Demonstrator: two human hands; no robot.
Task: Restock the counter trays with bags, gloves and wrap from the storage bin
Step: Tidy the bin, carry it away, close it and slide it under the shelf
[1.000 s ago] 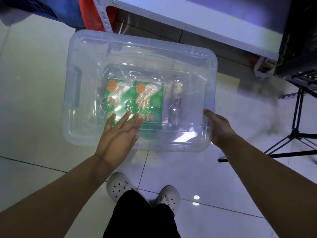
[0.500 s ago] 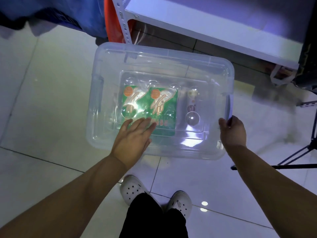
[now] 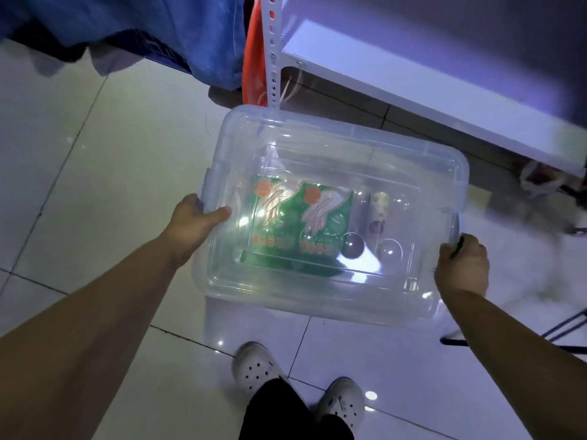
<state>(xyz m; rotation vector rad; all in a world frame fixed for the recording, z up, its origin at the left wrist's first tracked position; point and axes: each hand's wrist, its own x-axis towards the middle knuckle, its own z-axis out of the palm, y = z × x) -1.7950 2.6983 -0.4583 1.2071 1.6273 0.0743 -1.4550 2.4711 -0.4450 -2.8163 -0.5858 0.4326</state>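
Glossy white floor tiles (image 3: 95, 185) are lying under one clear lidded bin (image 3: 333, 147), which is sitting just near of one white shelf (image 3: 428, 90). One person is standing over it in two white clogs (image 3: 257, 366). Their left hand (image 3: 190, 220) is gripping the bin's left end, thumb lying on the lid; their right hand (image 3: 462, 265) is curling round its right end. Through the lid two green glove packs (image 3: 327, 223) are showing side by side, with one pale roll (image 3: 378, 214) just right of them. Blue cloth (image 3: 143, 30) is hanging far left.
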